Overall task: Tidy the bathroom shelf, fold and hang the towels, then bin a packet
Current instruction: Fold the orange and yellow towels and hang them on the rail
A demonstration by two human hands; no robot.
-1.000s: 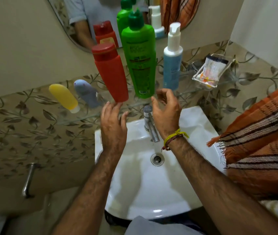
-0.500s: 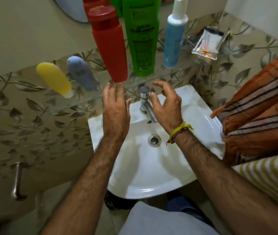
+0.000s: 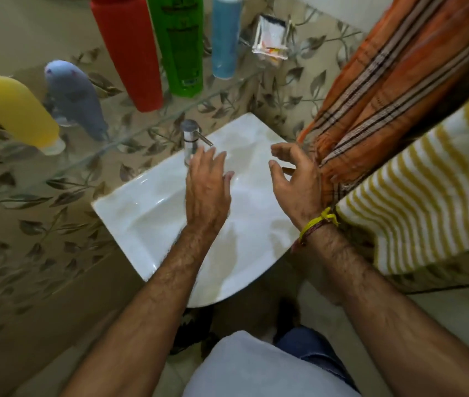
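Both hands over the sink [image 3: 130, 213], holding nothing. Left hand [image 3: 207, 187] flat, fingers straight, fingertips just by the tap [image 3: 191, 138]. Right hand [image 3: 296, 181] empty, fingers loosely spread and half curled, right beside the orange towel [image 3: 385, 90]; contact unclear. Striped yellow towel [image 3: 416, 202] hangs under the orange one, right of sink. Glass shelf [image 3: 141, 127] above the sink carries, left to right: yellow bottle [image 3: 18, 113], grey bottle [image 3: 75, 98], red bottle [image 3: 130, 50], green bottle [image 3: 178, 44], blue bottle [image 3: 226, 38]. Packet [image 3: 270, 38] sits at the shelf's right end, near the blue bottle, apart from both hands. Yellow thread band [image 3: 317, 223] on right wrist.
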